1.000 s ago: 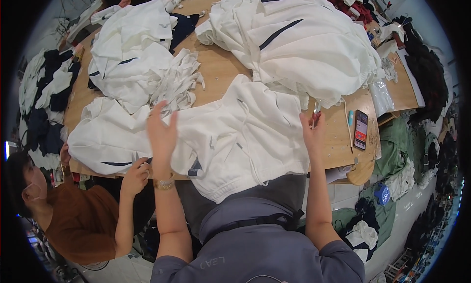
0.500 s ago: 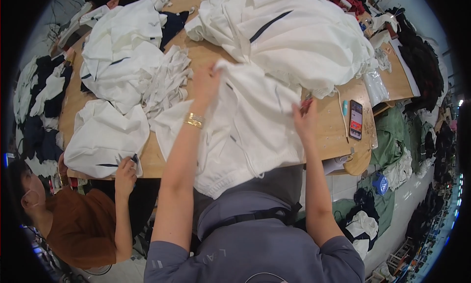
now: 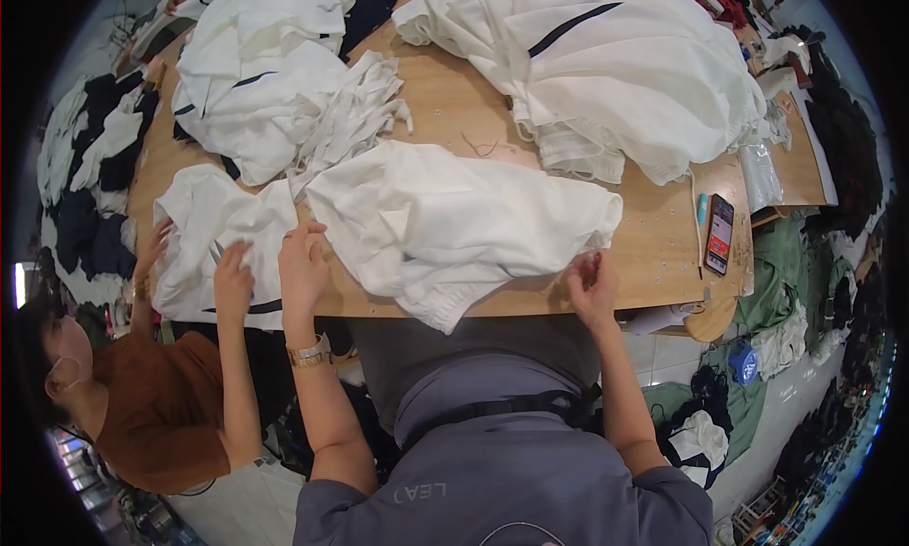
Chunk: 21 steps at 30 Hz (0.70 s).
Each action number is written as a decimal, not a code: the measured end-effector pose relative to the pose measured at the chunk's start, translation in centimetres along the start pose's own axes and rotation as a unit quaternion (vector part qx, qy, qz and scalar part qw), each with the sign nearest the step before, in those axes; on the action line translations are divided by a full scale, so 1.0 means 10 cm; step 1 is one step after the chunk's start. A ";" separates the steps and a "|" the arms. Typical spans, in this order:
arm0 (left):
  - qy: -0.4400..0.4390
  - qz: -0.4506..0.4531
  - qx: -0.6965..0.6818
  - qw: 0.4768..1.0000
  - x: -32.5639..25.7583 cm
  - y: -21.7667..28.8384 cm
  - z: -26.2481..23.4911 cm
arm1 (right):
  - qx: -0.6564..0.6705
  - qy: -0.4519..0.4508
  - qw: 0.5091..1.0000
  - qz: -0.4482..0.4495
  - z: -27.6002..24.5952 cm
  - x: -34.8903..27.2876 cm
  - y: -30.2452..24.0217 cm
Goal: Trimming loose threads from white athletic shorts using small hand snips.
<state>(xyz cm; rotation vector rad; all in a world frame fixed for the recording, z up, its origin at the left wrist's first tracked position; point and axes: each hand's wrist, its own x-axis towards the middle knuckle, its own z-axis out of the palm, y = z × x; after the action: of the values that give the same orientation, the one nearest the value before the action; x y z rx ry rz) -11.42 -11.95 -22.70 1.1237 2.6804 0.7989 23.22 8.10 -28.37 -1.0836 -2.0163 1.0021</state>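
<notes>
White elastic-waist trousers (image 3: 464, 214) lie loosely folded along the front edge of the table, one gathered end hanging over it. By their left edge is my left hand (image 3: 303, 257), fingers bent but apart, with nothing visible in them. My right hand (image 3: 594, 288) is at the right gathered end, its fingers closed around a small red-handled tool (image 3: 589, 266), mostly hidden in the palm. Whether this hand also grips the cloth is hard to see. A co-worker's hands (image 3: 233, 279) are at another white garment (image 3: 213, 210) on my left.
Large white garment piles cover the table's far right (image 3: 644, 91) and far left (image 3: 256, 53), with white strips (image 3: 350, 110) between. A phone (image 3: 720, 233) and a white cord lie at the right. Green cloth (image 3: 772, 262) and a blue object (image 3: 743, 361) are on the floor.
The trousers, held up by my left hand before, now lie turned and folded on the table. My left hand has moved left and down, my right hand down. The co-worker's hands shifted up.
</notes>
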 end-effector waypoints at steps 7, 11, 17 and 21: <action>-0.021 -0.047 -0.111 0.992 0.10 0.59 0.03 | 0.160 0.118 0.980 -0.009 0.05 0.18 -0.21; -0.154 -0.086 -0.026 0.984 0.00 0.86 0.22 | 0.210 0.091 0.973 -0.040 0.15 0.29 -0.51; 0.048 0.121 -0.176 0.976 -0.54 1.38 0.56 | 0.364 -0.083 0.925 0.068 0.43 0.28 -0.98; -0.113 0.111 -0.275 0.948 -0.90 1.53 0.69 | 0.274 -0.174 0.942 0.085 0.51 0.34 -0.99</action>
<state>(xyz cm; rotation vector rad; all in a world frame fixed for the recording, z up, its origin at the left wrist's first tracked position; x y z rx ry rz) 6.76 -6.33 -21.40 1.2733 1.9785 1.2618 13.69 5.71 -22.07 -0.8177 -1.7394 1.8206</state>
